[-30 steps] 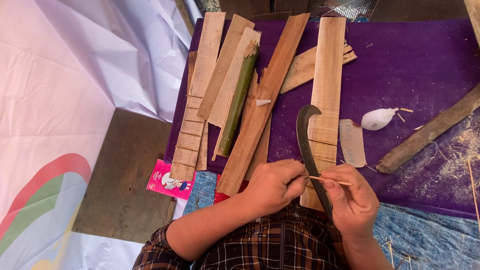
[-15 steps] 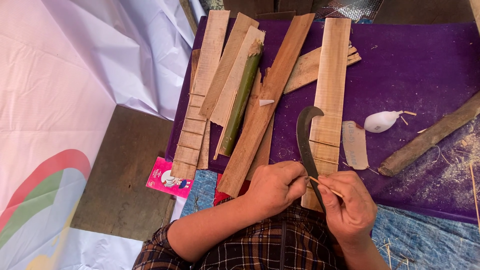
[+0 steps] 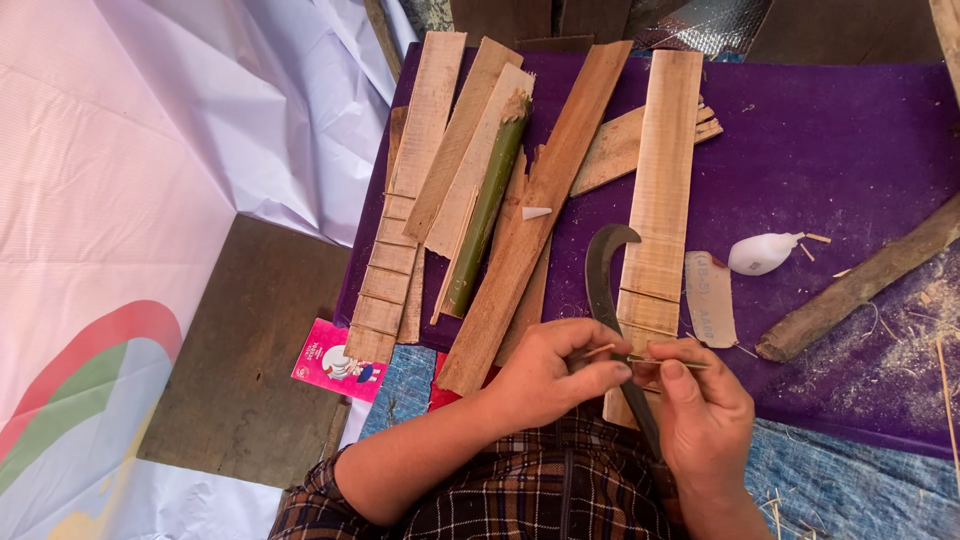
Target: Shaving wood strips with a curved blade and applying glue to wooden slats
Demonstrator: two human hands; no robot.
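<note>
Both hands are working close in at the near edge of the bench [image 3: 860, 120], right over the lap. The left hand [image 3: 545, 375] is pinching one end of a thin sliver [image 3: 655, 361], thumb and forefinger closed on it, and the right hand [image 3: 700, 410] is pinching the other end, grip closed as well. The sliver is lying almost level, its long axis running left to right between the two grips, so each hand is sitting at one tip with neither one nearer. It is crossing the curved knife [image 3: 603, 280], whose dark blade is running away from the body with its hooked tip pointing up the bench; the handle is disappearing under the right hand, and I cannot tell who is bracing it.

Off to the left, a pink printed packet [image 3: 335, 362], flat and rectangular, is lying on the brown board [image 3: 250, 350] beside the purple cloth. Right of the blade, a small white squeeze bottle [image 3: 760, 253] is lying on its side, nozzle pointing right. Between bottle and blade, a pale curved strip with faint lettering [image 3: 710, 298] is resting flat.
</note>
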